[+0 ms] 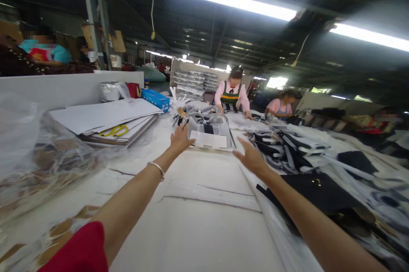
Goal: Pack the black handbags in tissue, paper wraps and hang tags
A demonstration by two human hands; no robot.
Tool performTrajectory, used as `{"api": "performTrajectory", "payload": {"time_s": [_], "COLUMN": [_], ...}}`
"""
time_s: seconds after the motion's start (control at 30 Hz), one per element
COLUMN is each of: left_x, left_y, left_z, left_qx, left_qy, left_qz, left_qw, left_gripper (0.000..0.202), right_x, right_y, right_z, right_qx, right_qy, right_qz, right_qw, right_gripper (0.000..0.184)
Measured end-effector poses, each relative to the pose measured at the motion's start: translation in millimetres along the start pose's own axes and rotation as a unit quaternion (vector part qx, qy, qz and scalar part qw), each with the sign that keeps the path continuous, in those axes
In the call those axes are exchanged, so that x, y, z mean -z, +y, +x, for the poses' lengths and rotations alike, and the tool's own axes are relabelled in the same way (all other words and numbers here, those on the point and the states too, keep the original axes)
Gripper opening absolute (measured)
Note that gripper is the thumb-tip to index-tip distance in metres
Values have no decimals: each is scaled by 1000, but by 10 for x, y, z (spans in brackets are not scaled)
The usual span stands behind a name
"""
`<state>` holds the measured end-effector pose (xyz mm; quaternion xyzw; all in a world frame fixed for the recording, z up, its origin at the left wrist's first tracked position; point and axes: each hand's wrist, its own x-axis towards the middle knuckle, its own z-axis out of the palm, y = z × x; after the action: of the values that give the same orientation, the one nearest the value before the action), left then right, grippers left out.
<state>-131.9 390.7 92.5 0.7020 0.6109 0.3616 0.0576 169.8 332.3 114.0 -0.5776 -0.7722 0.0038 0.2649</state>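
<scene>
Both my arms reach forward over a white table. Between my hands lies a pale, shallow tray-like package with a white sheet at its front and a dark band across its middle. My left hand is at the left edge of the package, fingers spread; whether it touches is unclear. To the right of the package, my right hand hovers with thumb and fingers apart, holding nothing. A black bag with a gold clasp lies beside my right forearm.
White boards with yellow-handled scissors on top lie at left, near a blue box. Black and white pieces are heaped at right. Clear plastic and tags cover the left side. A co-worker stands across the table.
</scene>
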Motion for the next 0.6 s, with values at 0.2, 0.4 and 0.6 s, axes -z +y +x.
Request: {"api": "performTrajectory", "payload": {"time_s": [0.2, 0.4, 0.6], "left_x": [-861, -1197, -1458], "left_y": [-143, -161, -295], "left_z": [-183, 143, 416], "left_qx": [-153, -224, -237], "left_qy": [-54, -60, -35], "left_qz": [133, 162, 189], "left_qw": [978, 959, 952], "left_gripper": [69, 55, 49], "right_x": [-884, -903, -770], "right_y": [53, -47, -67], "right_z": [-1495, -1847, -1709], "right_qx": [70, 60, 16], "right_qy": [-215, -176, -191], "right_qz": [-33, -14, 43], "right_qw": [974, 982, 981], "right_gripper": [61, 55, 60]}}
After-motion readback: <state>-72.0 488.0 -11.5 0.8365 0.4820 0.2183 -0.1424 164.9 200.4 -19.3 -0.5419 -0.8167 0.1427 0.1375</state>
